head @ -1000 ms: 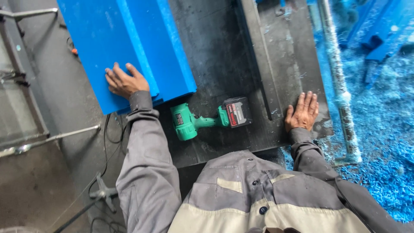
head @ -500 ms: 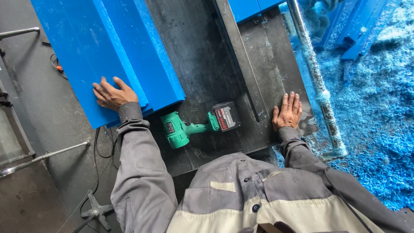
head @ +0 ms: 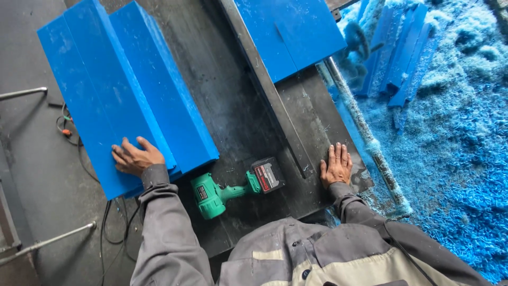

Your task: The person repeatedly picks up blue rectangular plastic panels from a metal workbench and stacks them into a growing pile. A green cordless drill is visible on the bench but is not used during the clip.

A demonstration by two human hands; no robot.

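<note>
My left hand (head: pixel 135 158) rests palm down on the near end of a long blue plastic slab (head: pixel 95 95), fingers curled over its top. A second blue slab (head: pixel 161 90) lies stacked against it on the right. My right hand (head: pixel 336 165) lies flat with fingers spread on the dark metal table (head: pixel 227 106), holding nothing. Between my hands a green cordless drill (head: pixel 233 188) with a black and red battery lies on its side on the table.
A long grey metal rail (head: pixel 267 90) runs diagonally across the table. Another blue panel (head: pixel 288 32) lies beyond it. Blue plastic shavings (head: pixel 455 159) and blue offcuts (head: pixel 402 58) cover the floor at right. Cables (head: pixel 114 222) hang at the left.
The view has shifted, so everything sits lower and further right in frame. Both hands stay in the same places on the slab and the table.
</note>
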